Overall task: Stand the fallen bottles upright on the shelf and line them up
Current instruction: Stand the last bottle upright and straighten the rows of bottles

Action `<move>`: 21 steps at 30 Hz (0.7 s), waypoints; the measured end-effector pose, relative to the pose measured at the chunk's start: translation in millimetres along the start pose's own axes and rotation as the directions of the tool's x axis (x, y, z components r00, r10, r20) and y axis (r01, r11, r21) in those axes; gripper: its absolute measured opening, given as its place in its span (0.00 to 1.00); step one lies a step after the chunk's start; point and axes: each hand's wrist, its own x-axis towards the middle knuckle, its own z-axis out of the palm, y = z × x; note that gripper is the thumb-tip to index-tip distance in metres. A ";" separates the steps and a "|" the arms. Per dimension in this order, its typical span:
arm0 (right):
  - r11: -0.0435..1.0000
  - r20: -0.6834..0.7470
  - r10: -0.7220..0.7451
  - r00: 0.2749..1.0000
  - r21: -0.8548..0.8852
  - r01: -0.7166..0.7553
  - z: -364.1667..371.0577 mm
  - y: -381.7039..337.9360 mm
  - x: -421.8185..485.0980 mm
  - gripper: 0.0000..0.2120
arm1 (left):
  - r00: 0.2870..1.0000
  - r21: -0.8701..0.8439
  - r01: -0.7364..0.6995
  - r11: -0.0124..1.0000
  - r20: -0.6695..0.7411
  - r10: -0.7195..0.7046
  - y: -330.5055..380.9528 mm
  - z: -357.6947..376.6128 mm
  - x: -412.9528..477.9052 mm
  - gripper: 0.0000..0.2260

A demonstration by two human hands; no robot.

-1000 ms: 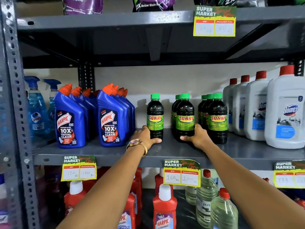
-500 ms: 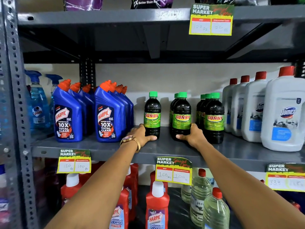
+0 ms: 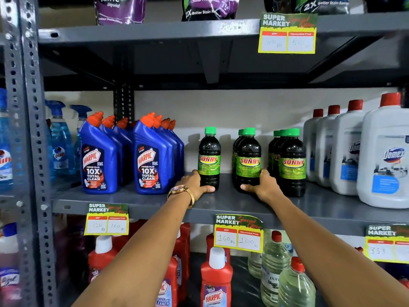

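Dark Sunny bottles with green caps stand upright on the grey middle shelf. A single bottle stands on the left, with my left hand wrapped round its base. Beside it, my right hand grips the base of the front bottle of the middle row. A third row of Sunny bottles stands just right of that hand. No bottle in view lies on its side.
Blue Harpic bottles stand left of the Sunny bottles and white Domex jugs to the right. Blue spray bottles sit far left. Price tags hang on the shelf edge. Red Harpic and clear bottles fill the shelf below.
Both hands stay at the bases of the same two bottles. The two gripped bottles have barely shifted; the camera view has moved slightly.
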 end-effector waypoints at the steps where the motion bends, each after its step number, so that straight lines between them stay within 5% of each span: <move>1: 1.000 0.001 -0.003 1.000 -0.004 0.003 -0.3 0.1 -0.4 0.37 | 1.000 -0.001 -0.001 1.000 0.000 0.001 -0.5 0.4 0.5 0.34; 9: 1.000 0.015 0.024 1.000 -0.008 -0.023 -0.8 0.8 -2.1 0.39 | 1.000 0.000 -0.015 1.000 0.009 0.015 -2.5 2.1 2.7 0.35; 15: 0.995 0.080 0.039 0.996 0.084 -0.046 -11.7 0.0 -10.3 0.39 | 1.000 -0.022 0.028 0.999 -0.008 -0.029 6.8 -2.1 -13.5 0.46; 18: 0.989 0.071 0.034 0.997 0.144 -0.044 -30.2 16.1 -20.5 0.32 | 0.964 0.042 -0.077 0.996 -0.251 0.086 6.9 -0.1 -39.7 0.29; 21: 0.989 -0.199 0.032 0.980 0.150 -0.001 -58.7 40.8 -28.0 0.21 | 0.854 0.006 -0.422 0.907 -0.334 0.399 18.2 -5.5 -63.2 0.11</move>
